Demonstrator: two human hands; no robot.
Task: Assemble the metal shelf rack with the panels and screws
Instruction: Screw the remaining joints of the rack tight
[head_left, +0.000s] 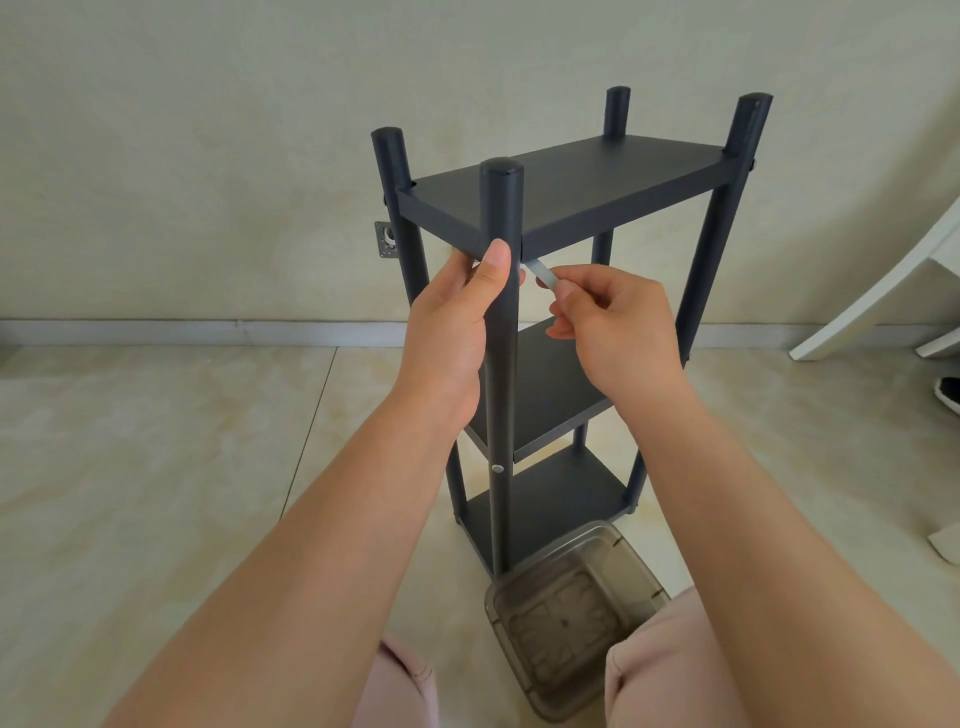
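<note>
A dark grey three-tier shelf rack (571, 187) stands upright on the tiled floor, with four round posts and three panels fitted. My left hand (457, 322) grips the near front post (501, 208) just under the top panel, thumb pointing up along the post. My right hand (608, 322) pinches a small silver hex key (543, 273), whose tip reaches the post right below the top panel. A silver screw head (497, 468) shows lower on the same post, at the middle panel.
A smoky clear plastic tray (571, 613) lies on the floor at the rack's foot, between my knees. A white chair leg (883, 291) leans in at the right, with a shoe (948, 392) beside it. The wall and its skirting run close behind the rack.
</note>
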